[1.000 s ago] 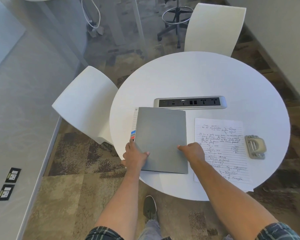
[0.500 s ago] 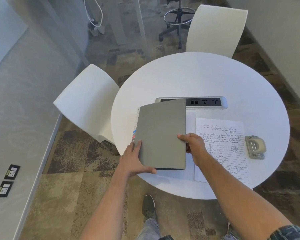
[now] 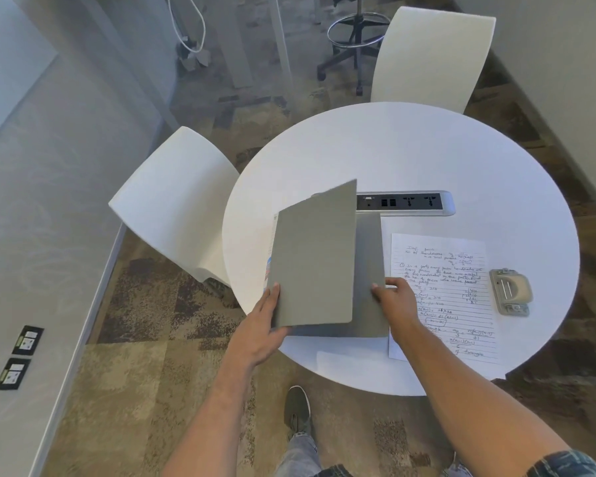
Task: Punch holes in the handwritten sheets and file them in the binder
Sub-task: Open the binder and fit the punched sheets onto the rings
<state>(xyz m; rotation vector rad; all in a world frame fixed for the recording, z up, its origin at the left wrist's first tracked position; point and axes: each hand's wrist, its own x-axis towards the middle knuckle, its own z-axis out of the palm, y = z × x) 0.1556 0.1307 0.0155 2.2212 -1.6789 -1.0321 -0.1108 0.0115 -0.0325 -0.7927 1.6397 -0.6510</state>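
A round white table [image 3: 393,142] carries a grey binder [image 3: 369,270] near its front edge; just right lies a handwritten sheet [image 3: 441,290]; beyond that a hole punch [image 3: 510,292]; a power strip [image 3: 406,202] sits mid-table.

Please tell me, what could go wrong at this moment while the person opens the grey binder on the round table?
1. The binder sits near the table edge on the person's side; with the cover half raised by the left hand, it might slide off.
2. The right hand rests by the handwritten sheet, whose lower corner overhangs the table; a nudge could push it off.
3. The hole punch is untouched, so filing now would skip punching.
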